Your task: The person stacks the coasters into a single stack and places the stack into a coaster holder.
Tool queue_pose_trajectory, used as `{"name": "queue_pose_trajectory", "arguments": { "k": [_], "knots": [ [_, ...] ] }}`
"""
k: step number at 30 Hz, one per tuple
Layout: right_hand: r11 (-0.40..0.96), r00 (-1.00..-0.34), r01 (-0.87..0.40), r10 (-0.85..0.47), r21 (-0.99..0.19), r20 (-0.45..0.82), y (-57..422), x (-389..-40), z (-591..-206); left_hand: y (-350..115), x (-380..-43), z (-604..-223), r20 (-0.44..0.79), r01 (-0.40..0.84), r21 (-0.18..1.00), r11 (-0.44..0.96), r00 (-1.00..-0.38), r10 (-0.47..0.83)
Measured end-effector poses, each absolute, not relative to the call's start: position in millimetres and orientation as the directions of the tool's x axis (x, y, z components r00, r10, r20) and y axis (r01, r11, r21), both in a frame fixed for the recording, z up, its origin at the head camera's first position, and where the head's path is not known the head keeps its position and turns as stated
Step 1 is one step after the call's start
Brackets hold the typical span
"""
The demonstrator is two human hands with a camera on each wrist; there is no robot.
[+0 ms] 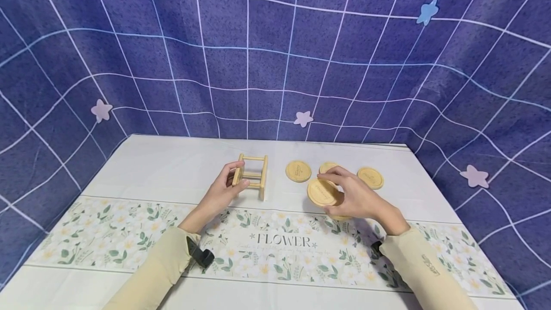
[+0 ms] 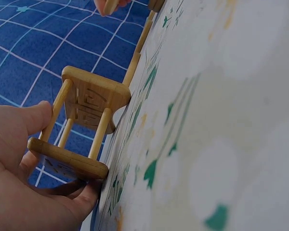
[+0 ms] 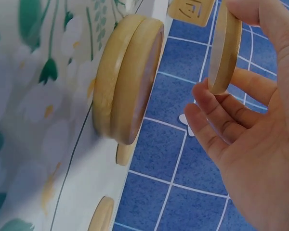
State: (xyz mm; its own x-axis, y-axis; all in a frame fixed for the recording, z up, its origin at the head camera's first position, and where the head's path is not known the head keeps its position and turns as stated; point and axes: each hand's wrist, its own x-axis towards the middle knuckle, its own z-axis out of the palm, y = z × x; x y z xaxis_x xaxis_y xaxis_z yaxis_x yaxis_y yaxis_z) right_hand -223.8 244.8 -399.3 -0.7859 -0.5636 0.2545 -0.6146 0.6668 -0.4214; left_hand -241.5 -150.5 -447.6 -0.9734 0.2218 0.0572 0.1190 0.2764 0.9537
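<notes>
My left hand (image 1: pixel 218 196) grips the near side of a small wooden coaster rack (image 1: pixel 264 176), which stands on the table. In the left wrist view the rack (image 2: pixel 94 96) has two carved end panels joined by thin rods, with thumb and fingers around the closer panel. My right hand (image 1: pixel 359 195) pinches a round wooden coaster (image 1: pixel 323 192) by its edge, raised over the table. The right wrist view shows this coaster (image 3: pixel 225 53) held apart from two stacked coasters (image 3: pixel 130 82) below. Part of that stack is hidden by the hand in the head view.
Other round coasters lie beyond the right hand: one at left (image 1: pixel 298 171), one partly covered (image 1: pixel 328 167), one at right (image 1: pixel 370 177). A floral band lettered FLOWER (image 1: pixel 284 240) crosses the white tablecloth (image 1: pixel 172 166). A blue gridded curtain (image 1: pixel 241 71) rises behind.
</notes>
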Motion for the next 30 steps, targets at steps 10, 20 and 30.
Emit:
{"name": "queue_pose_trajectory", "arguments": {
  "k": [10,20,30],
  "knots": [
    [0.683,-0.796,-0.603,-0.552,-0.413,0.249,254,-221,-402,-151,-242,-448,0.055,0.116,0.955,0.273,-0.974,0.22],
    [0.699,-0.805,-0.591,-0.546,-0.402,0.234,265,-222,-409,-150,-242,-449,0.059,0.119,0.954,0.274,-0.974,0.218],
    [0.695,-0.804,-0.59,-0.552,-0.411,0.222,273,-223,-411,-151,-241,-447,0.051,0.112,0.956,0.27,-0.974,0.221]
  ]
}}
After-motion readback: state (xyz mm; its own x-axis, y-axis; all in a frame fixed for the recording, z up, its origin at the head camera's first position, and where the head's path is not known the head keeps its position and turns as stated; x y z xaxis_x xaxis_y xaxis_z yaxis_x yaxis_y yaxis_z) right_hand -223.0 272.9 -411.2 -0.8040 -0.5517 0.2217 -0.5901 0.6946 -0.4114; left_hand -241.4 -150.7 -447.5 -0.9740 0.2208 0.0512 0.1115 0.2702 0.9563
